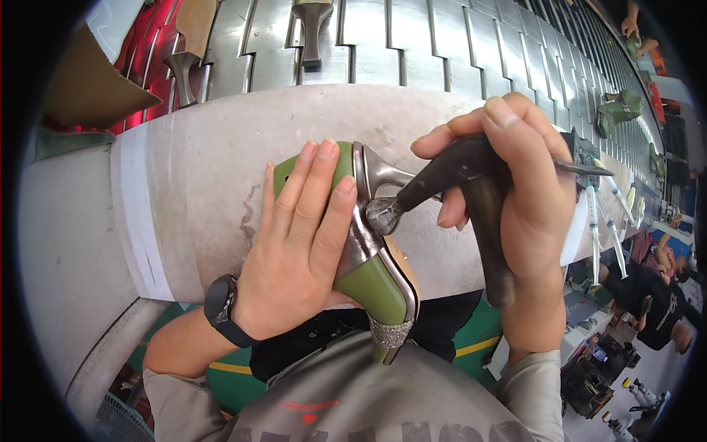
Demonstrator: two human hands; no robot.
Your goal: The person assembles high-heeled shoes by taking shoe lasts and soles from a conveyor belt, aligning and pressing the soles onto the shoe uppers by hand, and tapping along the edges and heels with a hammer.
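In the middle, over the pale work surface, a high-heeled shoe [366, 247] lies on its side on a green last [375, 289]. Its metallic heel [384, 174] points right, and a sparkling band [390, 333] crosses the end nearest my body. My left hand [291, 254] presses along the last and shoe with fingers laid out together; its thumb is mostly hidden beneath. My right hand [526, 177] wraps round a dark shoemaker's hammer [451, 163]. The hammer's rounded face rests against or just above the sole beside the heel; I cannot tell which.
Beyond the pale worktop [199, 184] runs a metal slat conveyor [420, 44] carrying heeled soles [313, 33] and a green shoe on its last [618, 110]. Several syringes [593, 236] lie at the right edge. A brown sheet [96, 81] sticks out at left. Other people [655, 302] are at right.
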